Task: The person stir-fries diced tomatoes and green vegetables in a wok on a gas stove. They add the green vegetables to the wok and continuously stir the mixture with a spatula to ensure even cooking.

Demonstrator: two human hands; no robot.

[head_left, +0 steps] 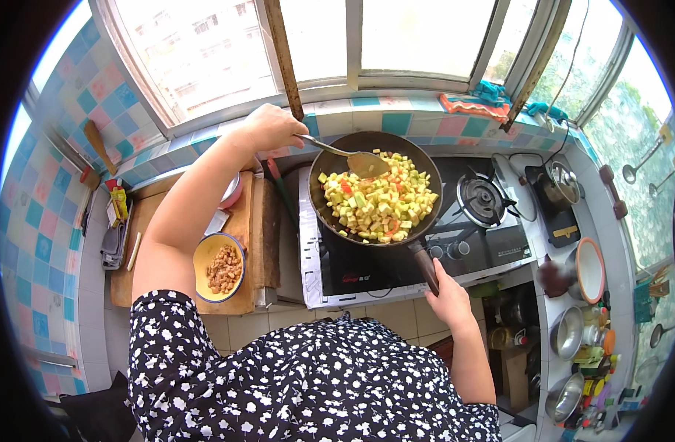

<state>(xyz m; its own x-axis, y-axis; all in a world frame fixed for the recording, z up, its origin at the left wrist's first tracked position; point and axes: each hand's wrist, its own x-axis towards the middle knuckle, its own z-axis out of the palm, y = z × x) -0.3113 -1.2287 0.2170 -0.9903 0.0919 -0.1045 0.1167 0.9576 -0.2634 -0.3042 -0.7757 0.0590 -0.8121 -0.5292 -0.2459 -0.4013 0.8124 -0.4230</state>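
Observation:
A dark wok (319, 214) sits over the left side of the black gas stove (492, 254). Inside it lies a heap of diced pale green and yellow vegetables (381, 199) with a few red-orange pieces. My left hand (269, 127) is closed round the handle of a metal spatula (368, 164), reaching over the wok's far left rim. The spatula's rounded blade rests in the far part of the vegetables. My right hand (448, 296) grips the end of the wok handle (424, 267), which points toward me.
Left of the stove, a yellow bowl of browned diced meat (224, 269) stands on a wooden board (149, 243). A bare burner (484, 199) is at the right, with a small pot (562, 184) beyond. Metal bowls (567, 331) and bottles crowd the right counter. Windows line the back.

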